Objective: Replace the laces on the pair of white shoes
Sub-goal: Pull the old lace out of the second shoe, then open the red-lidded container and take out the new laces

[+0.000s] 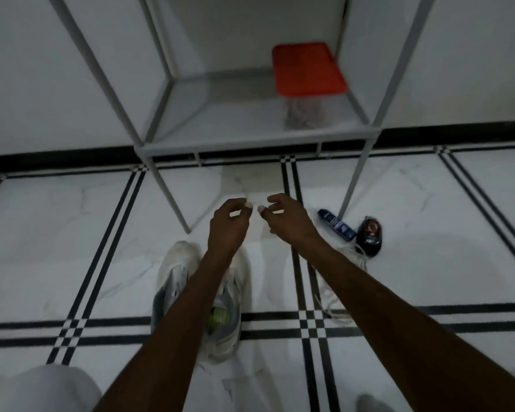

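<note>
Both hands hover above shoe (nothing plainly gripped).

I see white, marble-veined floor tiles crossed by paired black stripes that form small checkered squares where they meet, below a black skirting band. A white shoe shows grey panels and a yellow-green patch inside, beside white laces. A red-orange lid sits on a pale grey rack, near a dark blue tube and a black pouch.
</note>
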A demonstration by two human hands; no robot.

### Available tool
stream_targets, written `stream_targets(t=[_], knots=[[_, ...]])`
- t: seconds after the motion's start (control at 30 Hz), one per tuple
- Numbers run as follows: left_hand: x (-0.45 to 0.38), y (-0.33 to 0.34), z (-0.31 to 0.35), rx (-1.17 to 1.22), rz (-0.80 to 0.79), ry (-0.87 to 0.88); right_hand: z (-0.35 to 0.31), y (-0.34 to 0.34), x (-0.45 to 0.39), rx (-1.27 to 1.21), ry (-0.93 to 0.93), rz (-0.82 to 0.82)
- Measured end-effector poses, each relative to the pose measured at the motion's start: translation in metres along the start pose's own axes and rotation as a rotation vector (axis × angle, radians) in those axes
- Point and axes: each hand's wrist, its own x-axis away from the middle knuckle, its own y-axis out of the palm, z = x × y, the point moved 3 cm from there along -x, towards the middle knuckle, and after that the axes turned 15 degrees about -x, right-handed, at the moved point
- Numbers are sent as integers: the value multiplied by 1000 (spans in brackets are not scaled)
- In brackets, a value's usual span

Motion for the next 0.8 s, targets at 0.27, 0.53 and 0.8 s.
stream_targets(t=[0.27,0.53,0.8], knots=[[-24,-22,147,167,28,204,-137,-78,-6,-9,-267,241],[-84,-14,206,135,71,95,-196,-123,-45,144,-317,377],[-141,-6,216,30,120,-8,-188,-139,-117,105,-125,331]])
